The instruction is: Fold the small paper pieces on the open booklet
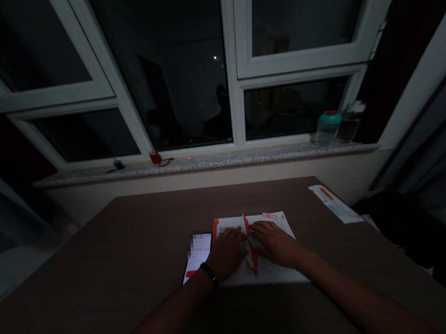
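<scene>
A folded red-and-white paper [254, 260] stands partly upright over printed pages [282, 273] on the brown table, its pointed end toward me. From the left side my left hand [228, 252], with a black band at the wrist, has its fingers and thumb closed on the folded paper. My right hand [276, 244] grips the red side from the right, fingers bent inward and thumb nearer to me. The hands hide part of the folds and of the pages beneath. A pink slip [269, 215] lies at the pages' far edge.
A lit phone [198, 254] lies left of the pages. Another printed sheet [334, 203] rests along the table's [144, 242] right edge. On the stone windowsill [222, 161] stand a teal-lidded bottle [328, 129], a clear bottle [351, 124] and a small red item [155, 157]. The room is dim.
</scene>
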Motion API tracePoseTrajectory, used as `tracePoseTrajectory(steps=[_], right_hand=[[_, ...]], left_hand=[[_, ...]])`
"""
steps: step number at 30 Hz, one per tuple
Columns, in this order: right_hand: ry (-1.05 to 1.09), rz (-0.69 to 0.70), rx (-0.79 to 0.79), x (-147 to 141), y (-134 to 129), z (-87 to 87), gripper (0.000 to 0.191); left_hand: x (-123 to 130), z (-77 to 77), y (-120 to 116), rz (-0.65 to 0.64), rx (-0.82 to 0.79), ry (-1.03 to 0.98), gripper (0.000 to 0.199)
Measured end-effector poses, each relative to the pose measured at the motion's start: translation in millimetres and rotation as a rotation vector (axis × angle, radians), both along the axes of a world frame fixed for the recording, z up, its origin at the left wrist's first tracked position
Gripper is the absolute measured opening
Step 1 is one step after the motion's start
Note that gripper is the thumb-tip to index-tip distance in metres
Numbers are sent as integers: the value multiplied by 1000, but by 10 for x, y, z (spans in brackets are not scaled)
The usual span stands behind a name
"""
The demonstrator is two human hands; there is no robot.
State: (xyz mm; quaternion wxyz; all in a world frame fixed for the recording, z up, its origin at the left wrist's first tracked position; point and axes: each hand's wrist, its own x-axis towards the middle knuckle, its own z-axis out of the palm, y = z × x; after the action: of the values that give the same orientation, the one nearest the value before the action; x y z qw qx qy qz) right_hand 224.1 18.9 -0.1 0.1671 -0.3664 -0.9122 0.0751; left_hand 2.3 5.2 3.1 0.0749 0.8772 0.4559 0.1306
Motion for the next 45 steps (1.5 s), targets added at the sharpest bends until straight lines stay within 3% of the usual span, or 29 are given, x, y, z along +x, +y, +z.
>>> tracePoseTrajectory(steps=[7,15,20,28,35,38,45], right_hand=[[-22,21,0,19,-7,-24,44],[-94,18,48,25,-36,-97,58],[-80,-60,88,-5,-30,-49,42],[62,-179,26,-48,70,-102,23],[165,-105,-42,-45,99,-122,18],[197,-110,-69,-55,108,-134,15],[262,-274,-68,-87,71,-153,17]], left_hand=[[7,56,-20,-28,-3,19,31],[-18,25,-8,-41,29,27,33],[15,39,-46,-27,82,34,28],[98,7,-42,-59,151,85,14],[98,38,-37,-51,82,-42,9],[98,29,-42,-54,59,-132,20],[98,-26,-25,-32,-3,-204,22]])
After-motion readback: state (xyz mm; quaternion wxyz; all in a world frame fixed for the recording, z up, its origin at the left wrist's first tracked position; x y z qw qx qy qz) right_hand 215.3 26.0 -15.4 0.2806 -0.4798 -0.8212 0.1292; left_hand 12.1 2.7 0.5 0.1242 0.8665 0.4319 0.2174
